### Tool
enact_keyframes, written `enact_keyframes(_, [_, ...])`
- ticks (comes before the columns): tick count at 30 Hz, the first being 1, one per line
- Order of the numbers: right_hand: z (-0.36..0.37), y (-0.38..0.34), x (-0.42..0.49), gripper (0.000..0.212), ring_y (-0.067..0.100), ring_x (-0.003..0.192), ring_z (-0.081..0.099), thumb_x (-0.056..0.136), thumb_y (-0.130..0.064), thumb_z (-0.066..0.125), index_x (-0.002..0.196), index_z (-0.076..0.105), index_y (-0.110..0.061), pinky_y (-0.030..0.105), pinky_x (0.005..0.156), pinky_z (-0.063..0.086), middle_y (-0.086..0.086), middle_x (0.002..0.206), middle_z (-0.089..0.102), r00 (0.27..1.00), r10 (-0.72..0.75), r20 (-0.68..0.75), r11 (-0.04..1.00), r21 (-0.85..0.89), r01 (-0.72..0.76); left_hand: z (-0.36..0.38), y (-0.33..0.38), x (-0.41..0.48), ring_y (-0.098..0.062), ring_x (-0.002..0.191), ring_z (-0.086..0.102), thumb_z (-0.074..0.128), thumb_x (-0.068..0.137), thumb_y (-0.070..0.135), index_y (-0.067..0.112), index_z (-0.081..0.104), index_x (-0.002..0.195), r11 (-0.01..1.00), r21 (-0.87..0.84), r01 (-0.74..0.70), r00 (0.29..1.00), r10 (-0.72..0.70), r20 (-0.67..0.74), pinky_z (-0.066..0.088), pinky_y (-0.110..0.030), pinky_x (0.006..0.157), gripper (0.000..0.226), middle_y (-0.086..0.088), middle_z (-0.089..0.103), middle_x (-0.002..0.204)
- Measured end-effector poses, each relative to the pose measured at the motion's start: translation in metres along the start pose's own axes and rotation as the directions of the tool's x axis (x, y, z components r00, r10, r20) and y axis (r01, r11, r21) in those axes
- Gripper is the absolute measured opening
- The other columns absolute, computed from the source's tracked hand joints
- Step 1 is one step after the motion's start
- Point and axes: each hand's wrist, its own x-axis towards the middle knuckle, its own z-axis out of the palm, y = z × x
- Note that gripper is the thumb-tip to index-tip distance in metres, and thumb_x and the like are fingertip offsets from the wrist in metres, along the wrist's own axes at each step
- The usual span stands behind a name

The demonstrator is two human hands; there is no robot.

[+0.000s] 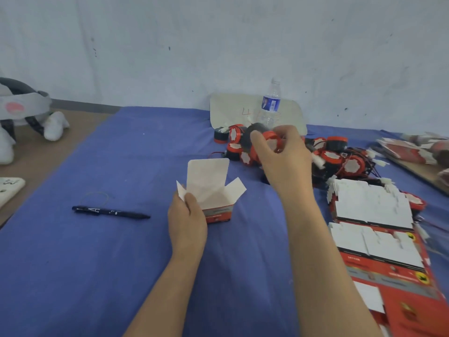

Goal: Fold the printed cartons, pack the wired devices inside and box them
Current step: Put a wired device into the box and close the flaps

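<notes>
Gripping carton [218, 210] by its left wall with left hand [187, 220], fingers [192, 201] curled round it, holding it upright on cloth [121, 263] with flaps open. Pinching red-and-black device [269, 139] in right hand [284, 164], fingers clasped on it, above pile [340, 159] just behind carton. Working beside flat cartons [371, 210] at right, pen [110, 212] at left, bottle [271, 105] behind pile.

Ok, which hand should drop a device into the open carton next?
The right hand: it grips a device at the pile, while the left hand holds the carton upright, flaps open.
</notes>
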Motion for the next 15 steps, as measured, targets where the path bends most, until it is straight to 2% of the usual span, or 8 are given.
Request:
enact_keyframes(3, [0.002, -0.007, -0.023, 0.024, 0.0, 0.078, 0.058, 0.078, -0.044, 0.067, 0.092, 0.065, -0.024, 0.013, 0.066, 0.045, -0.016, 0.082, 0.063, 0.98, -0.073, 0.184, 0.98, -0.169, 0.105, 0.002, 0.002, -0.002, -0.023, 0.1, 0.057, 0.027, 0.104, 0.025, 0.011, 0.056, 0.114, 1.0, -0.008, -0.01, 0.997, 0.01, 0.071, 0.045, -0.037, 0.087, 0.034, -0.005, 0.063, 0.108])
enact_keyframes(5, [0.013, -0.003, -0.037, 0.027, 0.01, 0.084, 0.06, 0.08, -0.044, 0.066, 0.093, 0.068, -0.02, 0.025, 0.073, 0.049, -0.008, 0.087, 0.067, 0.945, -0.015, 0.327, 0.948, -0.295, 0.117, 0.003, 0.004, -0.005, -0.024, 0.101, 0.059, 0.026, 0.105, 0.029, 0.01, 0.06, 0.108, 0.999, -0.027, -0.021, 0.993, 0.024, 0.114, 0.046, -0.04, 0.092, 0.039, -0.007, 0.065, 0.106])
enact_keyframes(7, [0.026, 0.004, -0.048, 0.033, 0.016, 0.086, 0.062, 0.08, -0.049, 0.064, 0.09, 0.067, -0.017, 0.031, 0.074, 0.051, -0.003, 0.087, 0.067, 0.913, 0.084, 0.4, 0.923, -0.376, 0.08, 0.002, 0.004, -0.007, -0.019, 0.096, 0.06, 0.025, 0.105, 0.031, 0.009, 0.062, 0.103, 0.999, -0.038, -0.037, 0.989, 0.042, 0.145, 0.047, -0.037, 0.088, 0.043, -0.005, 0.067, 0.103])
enact_keyframes(9, [0.036, 0.01, -0.053, 0.045, 0.021, 0.086, 0.06, 0.078, -0.057, 0.063, 0.092, 0.06, -0.014, 0.033, 0.071, 0.05, 0.001, 0.089, 0.064, 0.935, 0.133, 0.33, 0.926, -0.377, 0.002, 0.001, 0.004, -0.008, -0.016, 0.09, 0.059, 0.025, 0.104, 0.033, 0.014, 0.061, 0.093, 0.999, -0.04, -0.022, 0.988, 0.028, 0.154, 0.044, -0.032, 0.081, 0.042, -0.001, 0.066, 0.098])
enact_keyframes(11, [0.046, 0.013, -0.057, 0.051, 0.023, 0.086, 0.057, 0.077, -0.064, 0.058, 0.091, 0.055, -0.015, 0.033, 0.067, 0.045, 0.002, 0.088, 0.062, 0.962, 0.127, 0.24, 0.91, -0.414, -0.016, 0.0, 0.005, -0.009, -0.013, 0.089, 0.059, 0.024, 0.104, 0.034, 0.022, 0.06, 0.087, 0.999, -0.037, -0.011, 0.986, 0.017, 0.164, 0.044, -0.03, 0.079, 0.042, 0.005, 0.066, 0.093])
enact_keyframes(15, [0.057, 0.024, -0.063, 0.059, 0.026, 0.09, 0.053, 0.08, -0.071, 0.042, 0.081, 0.061, -0.015, 0.037, 0.075, 0.043, 0.003, 0.082, 0.064, 0.978, 0.114, 0.174, 0.869, -0.494, -0.013, 0.001, 0.002, -0.008, -0.019, 0.095, 0.061, 0.023, 0.102, 0.042, 0.016, 0.059, 0.098, 1.0, 0.01, -0.026, 0.986, 0.024, 0.165, 0.047, -0.039, 0.087, 0.044, 0.0, 0.066, 0.097])
